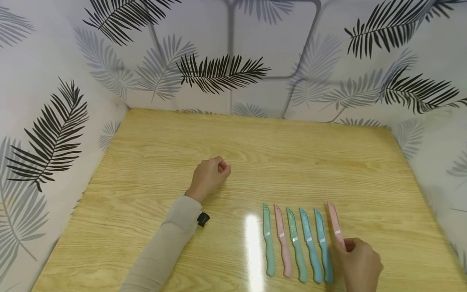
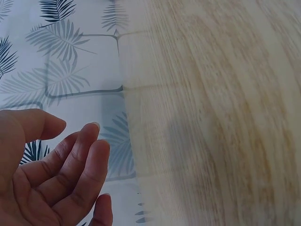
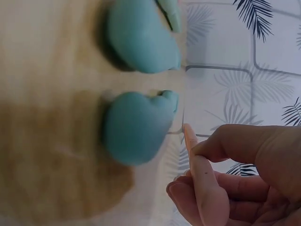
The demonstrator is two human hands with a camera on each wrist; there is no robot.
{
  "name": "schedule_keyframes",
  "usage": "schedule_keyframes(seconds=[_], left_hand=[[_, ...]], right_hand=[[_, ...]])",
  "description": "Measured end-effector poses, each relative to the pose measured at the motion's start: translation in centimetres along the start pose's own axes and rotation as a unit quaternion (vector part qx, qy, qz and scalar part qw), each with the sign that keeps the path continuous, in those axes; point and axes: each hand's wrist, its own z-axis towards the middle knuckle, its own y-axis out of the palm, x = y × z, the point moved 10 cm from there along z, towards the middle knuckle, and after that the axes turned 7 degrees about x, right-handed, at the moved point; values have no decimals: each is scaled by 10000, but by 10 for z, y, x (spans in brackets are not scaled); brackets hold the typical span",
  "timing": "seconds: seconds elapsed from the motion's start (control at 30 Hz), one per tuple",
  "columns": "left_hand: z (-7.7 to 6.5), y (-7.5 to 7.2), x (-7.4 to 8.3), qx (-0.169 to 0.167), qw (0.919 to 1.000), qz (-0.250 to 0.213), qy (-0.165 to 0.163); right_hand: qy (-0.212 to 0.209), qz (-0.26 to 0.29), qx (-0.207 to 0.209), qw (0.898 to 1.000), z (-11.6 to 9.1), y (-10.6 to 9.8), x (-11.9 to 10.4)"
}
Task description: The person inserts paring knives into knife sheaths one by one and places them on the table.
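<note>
At the lower right of the head view my right hand (image 1: pixel 359 263) pinches a pink knife (image 1: pixel 334 219) by its handle, blade pointing away from me. In the right wrist view the thumb and fingers hold the pink handle (image 3: pixel 207 188). Left of it several knives lie side by side on the table: a green one (image 1: pixel 269 247), a pink one (image 1: pixel 283 245), another green one (image 1: pixel 298 251), and two blue ones, the nearer to my hand (image 1: pixel 324 251) rightmost. My left hand (image 1: pixel 208 177) is left of the row, fingers loosely curled around nothing, as the left wrist view confirms.
The wood-grain table (image 1: pixel 164 142) meets leaf-patterned white walls (image 1: pixel 262 97) at the back and both sides. A bright strip of reflected light (image 1: pixel 254 251) runs beside the leftmost green knife. A small black object (image 1: pixel 203 219) sits at the left sleeve's cuff.
</note>
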Motion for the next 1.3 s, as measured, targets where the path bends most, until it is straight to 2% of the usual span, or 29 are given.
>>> schedule_keyframes(seconds=[0.27, 0.7, 1.03, 1.3], left_hand=[[0, 2, 0, -23, 9999, -120, 25], [-1, 1, 1, 16, 9998, -194, 88], [-1, -2, -1, 8, 9999, -139, 2], [0, -2, -1, -37, 10000, -79, -28]], right_hand=[[474, -73, -111, 9988, -9, 8, 15], [165, -518, -254, 9982, -13, 9, 11], [238, -613, -389, 9971, -12, 13, 13], [528, -599, -437, 9958, -14, 15, 16]])
